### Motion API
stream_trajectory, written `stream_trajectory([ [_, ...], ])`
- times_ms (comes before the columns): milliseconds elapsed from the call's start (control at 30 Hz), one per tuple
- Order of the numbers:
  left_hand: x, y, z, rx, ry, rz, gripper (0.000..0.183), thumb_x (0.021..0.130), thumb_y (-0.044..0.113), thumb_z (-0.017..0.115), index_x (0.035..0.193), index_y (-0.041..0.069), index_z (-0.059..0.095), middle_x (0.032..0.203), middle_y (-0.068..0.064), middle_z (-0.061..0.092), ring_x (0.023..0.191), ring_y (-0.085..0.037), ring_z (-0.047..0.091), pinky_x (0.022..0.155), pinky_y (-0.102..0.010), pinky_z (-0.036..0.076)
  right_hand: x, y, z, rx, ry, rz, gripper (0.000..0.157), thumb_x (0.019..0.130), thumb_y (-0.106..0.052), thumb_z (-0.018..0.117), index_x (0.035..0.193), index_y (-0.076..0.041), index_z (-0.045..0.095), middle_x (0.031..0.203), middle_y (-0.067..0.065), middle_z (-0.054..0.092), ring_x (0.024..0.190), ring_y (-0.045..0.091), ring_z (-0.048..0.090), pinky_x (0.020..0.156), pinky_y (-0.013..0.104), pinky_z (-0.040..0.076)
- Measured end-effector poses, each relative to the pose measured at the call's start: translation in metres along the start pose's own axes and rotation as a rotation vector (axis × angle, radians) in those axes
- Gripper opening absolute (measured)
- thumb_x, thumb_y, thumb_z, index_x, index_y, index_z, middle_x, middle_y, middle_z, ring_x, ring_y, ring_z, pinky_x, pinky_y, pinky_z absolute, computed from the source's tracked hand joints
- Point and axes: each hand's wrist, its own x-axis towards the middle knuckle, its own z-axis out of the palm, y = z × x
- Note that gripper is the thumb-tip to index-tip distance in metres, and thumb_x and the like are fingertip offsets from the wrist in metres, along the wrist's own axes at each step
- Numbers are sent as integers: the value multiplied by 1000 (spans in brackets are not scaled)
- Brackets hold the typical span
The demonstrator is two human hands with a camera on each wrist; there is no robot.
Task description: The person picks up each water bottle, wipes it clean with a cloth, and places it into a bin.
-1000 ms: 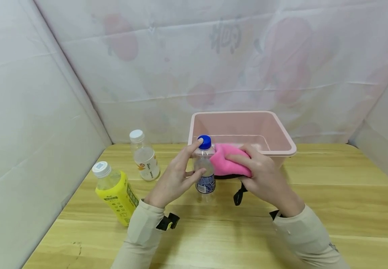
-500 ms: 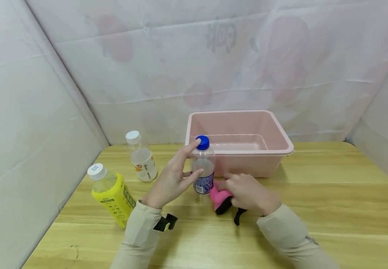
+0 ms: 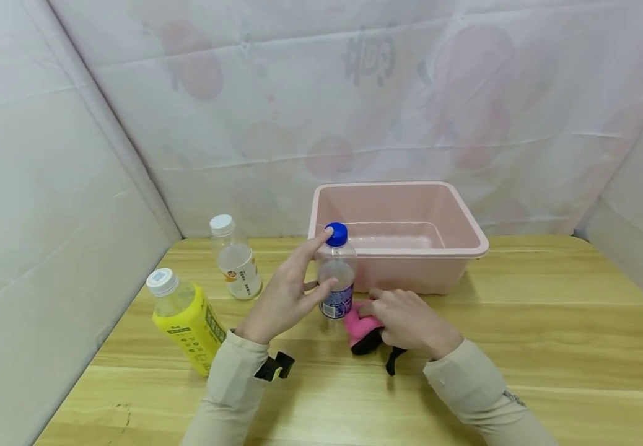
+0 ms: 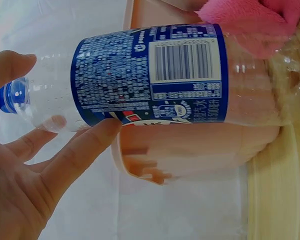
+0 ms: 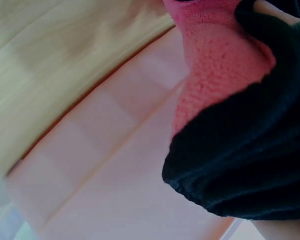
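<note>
A clear plastic bottle with a blue cap and a blue label stands upright in front of the pink bin. My left hand holds it by the upper part, one fingertip on the cap and the thumb against its side. The left wrist view shows the label's barcode up close. My right hand grips a pink cloth with a black side, low beside the bottle's base. A black loop hangs from the cloth. In the right wrist view, the cloth's black side hides most of the fingers.
Behind the bottle sits the pink bin, its inside bare. To the left stand a clear bottle with a white cap and a yellow-wrapped bottle. A pale curtain encloses the wooden table.
My right hand has brought the cloth down from the bottle's shoulder to its base, staying there over the last half second. The left hand keeps its hold on the bottle.
</note>
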Motion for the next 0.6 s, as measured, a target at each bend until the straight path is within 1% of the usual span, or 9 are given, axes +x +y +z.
stream_trajectory([
  [200, 0, -3, 1, -9, 22, -22, 73, 94, -1, 68, 156, 8, 32, 153, -19, 43, 112, -30, 58, 70, -23, 61, -1, 2, -6, 8, 58, -27, 44, 68, 10, 71, 102, -17, 77, 86, -4, 57, 68, 14, 54, 55, 32, 50],
  [267, 0, -4, 1, -7, 21, -29, 74, 94, -1, 68, 156, 9, 31, 151, -19, 44, 112, -30, 57, 70, -23, 61, -1, 2, -10, 8, 96, -41, 44, 68, 10, 71, 102, -17, 77, 88, -3, 59, 68, 14, 55, 54, 31, 51],
  [333, 0, -4, 1, -7, 21, -37, 74, 94, -1, 68, 157, 10, 31, 149, -19, 46, 112, -29, 57, 71, -23, 61, -2, 2, -15, 11, 153, -59, 48, 66, 11, 70, 104, -18, 77, 90, -2, 59, 66, 13, 54, 52, 29, 49],
  [400, 0, -3, 0, -13, 23, -44, 75, 93, -1, 69, 157, 10, 31, 147, -19, 47, 112, -29, 58, 70, -23, 61, -3, 2, -21, 15, 240, -86, 52, 65, 14, 69, 105, -17, 76, 92, -1, 60, 66, 13, 53, 52, 27, 47],
  [467, 0, -3, 0, -24, 24, -49, 75, 93, -1, 69, 157, 10, 31, 147, -20, 47, 112, -30, 58, 70, -23, 61, -5, 1, -27, 15, 348, -122, 55, 63, 16, 68, 107, -16, 75, 93, 1, 61, 66, 15, 54, 52, 27, 47],
  [533, 0, -3, -1, -38, 23, -56, 76, 92, -2, 69, 157, 10, 31, 148, -20, 46, 113, -31, 59, 70, -23, 61, -7, 1, -34, 11, 462, -153, 58, 61, 18, 66, 109, -15, 74, 94, 3, 62, 67, 17, 54, 52, 29, 47],
  [600, -1, -2, -1, -47, 21, -66, 76, 92, -3, 69, 156, 10, 31, 148, -20, 47, 114, -32, 59, 70, -23, 61, -8, 0, -41, 7, 575, -175, 58, 60, 17, 65, 109, -13, 75, 97, 7, 63, 70, 20, 58, 54, 33, 52],
])
